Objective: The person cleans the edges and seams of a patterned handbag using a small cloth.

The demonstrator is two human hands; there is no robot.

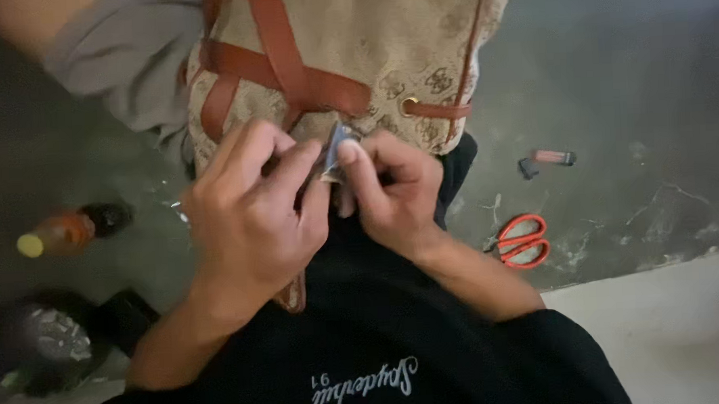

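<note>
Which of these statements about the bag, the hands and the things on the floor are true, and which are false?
1. Both hands, the left hand and the right hand, pinch a small metal piece at the bag. True.
2. The bag's straps are blue. False: they are reddish brown.
3. Scissors with red handles lie on the floor. True.
4. The scissors are in the right hand. False: they lie apart from it.
5. A bottle stands upright. False: it lies on its side.

Looks like a home/small repair spot: bare cracked concrete floor (pixel 637 77) w/ scissors (pixel 523 241), bottle (pixel 70 229) lying about
</note>
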